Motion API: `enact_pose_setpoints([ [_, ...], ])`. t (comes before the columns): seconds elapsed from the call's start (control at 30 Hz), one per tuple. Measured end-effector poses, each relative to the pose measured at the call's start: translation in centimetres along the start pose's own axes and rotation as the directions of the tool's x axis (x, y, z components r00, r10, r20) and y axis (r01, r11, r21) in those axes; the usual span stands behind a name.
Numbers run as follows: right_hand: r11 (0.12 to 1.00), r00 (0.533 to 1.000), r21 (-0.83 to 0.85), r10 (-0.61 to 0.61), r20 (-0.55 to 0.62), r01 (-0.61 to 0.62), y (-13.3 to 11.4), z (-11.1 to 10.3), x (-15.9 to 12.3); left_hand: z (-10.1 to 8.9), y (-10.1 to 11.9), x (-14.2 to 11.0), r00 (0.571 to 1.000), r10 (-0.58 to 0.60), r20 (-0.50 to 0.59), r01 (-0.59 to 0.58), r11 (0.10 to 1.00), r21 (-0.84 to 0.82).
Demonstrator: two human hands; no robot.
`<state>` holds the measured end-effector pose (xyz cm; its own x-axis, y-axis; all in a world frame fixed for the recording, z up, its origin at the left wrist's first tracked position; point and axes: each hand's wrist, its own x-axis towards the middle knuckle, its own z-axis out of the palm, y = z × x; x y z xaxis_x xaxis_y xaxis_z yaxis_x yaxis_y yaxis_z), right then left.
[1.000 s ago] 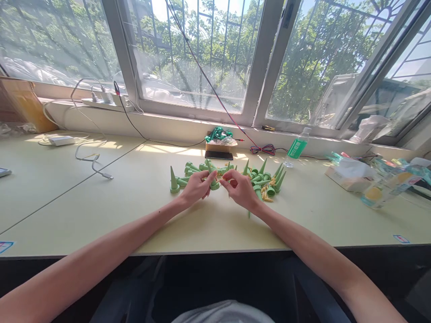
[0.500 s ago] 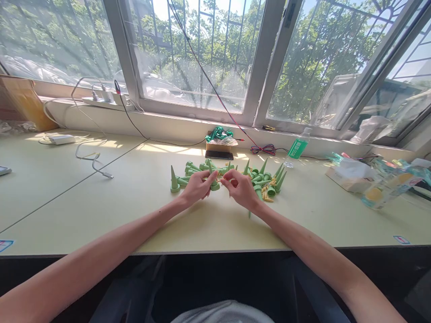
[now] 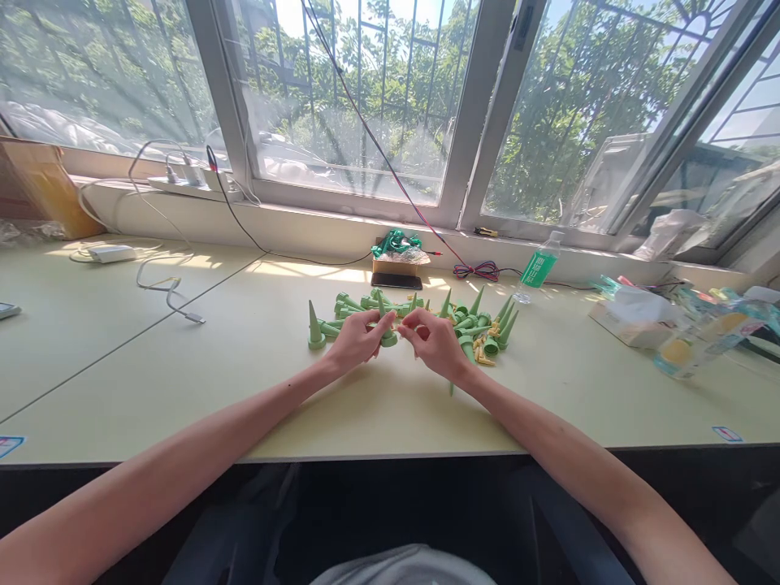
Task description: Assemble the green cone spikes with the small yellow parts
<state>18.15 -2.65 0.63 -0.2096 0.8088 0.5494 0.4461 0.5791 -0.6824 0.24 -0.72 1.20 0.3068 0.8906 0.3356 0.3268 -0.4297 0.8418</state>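
My left hand (image 3: 355, 341) is closed around a green plastic watering spike (image 3: 388, 336), its tip up and its wide collar down. Just to the right, my right hand (image 3: 435, 340) makes a pinch close to that collar. Whatever sits between these fingertips is too small to make out. A thin green tip (image 3: 452, 389) pokes out below my right hand; whether the hand holds it cannot be seen. Another spike (image 3: 315, 329) stands upright left of my left hand. More green spikes (image 3: 469, 325) lie and stand in a pile beyond and right of my hands, with small yellow pieces (image 3: 486, 354) among them.
Behind the pile, a dark phone (image 3: 396, 281) leans by a small box topped with green coils (image 3: 397, 243). A clear bottle with a green label (image 3: 536, 270) stands near the sill. Tissue box (image 3: 630, 321) and another bottle (image 3: 682, 349) are at right; a white cable (image 3: 176, 301) lies left.
The spike in my left hand has tilted slightly. Both hands otherwise keep almost the same place and grip.
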Motion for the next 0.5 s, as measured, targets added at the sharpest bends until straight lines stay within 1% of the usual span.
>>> enact_pose_setpoints([
  [0.23, 0.998, 0.999, -0.06, -0.034, 0.019, 0.035, -0.17, -0.08, 0.03, -0.09, 0.01, 0.11, 1.0, 0.014, -0.015, -0.014, 1.0, 0.017],
  [0.5, 0.999, 0.999, -0.03, -0.014, 0.031, 0.015, -0.02, 0.03, 0.09, -0.05, 0.12, 0.0, 0.999, 0.037, -0.022, -0.036, 0.998, 0.051],
])
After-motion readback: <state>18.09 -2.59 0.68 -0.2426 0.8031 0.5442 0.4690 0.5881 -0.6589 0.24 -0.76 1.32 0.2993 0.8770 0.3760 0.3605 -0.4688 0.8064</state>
